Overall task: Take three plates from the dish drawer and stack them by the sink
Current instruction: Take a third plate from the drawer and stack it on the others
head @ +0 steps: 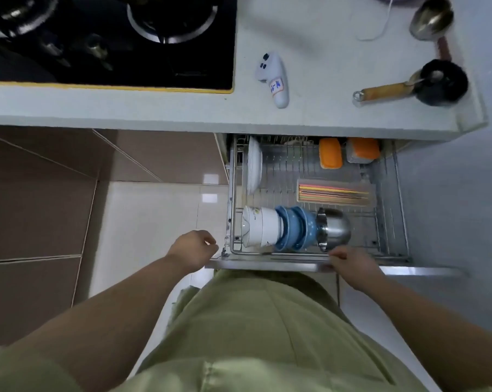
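Fingers of my right hand [352, 264] curl on the dish drawer [267, 263] front; my left hand [195, 248] hangs loosely closed, empty. White plates [254, 165] stand on edge, back left: probably heavy, slick, breakable, so I'd grip their rims.

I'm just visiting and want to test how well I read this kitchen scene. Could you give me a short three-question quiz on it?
1. True or false: the white plates stand on edge at the left of the open wire dish drawer.
2. Which lies nearest the shiny steel pot: A) orange sponges B) blue bowls C) white handheld controller?
3. What does the right hand touch?

Key: 1 true; 2 B; 3 the drawer's front rail.
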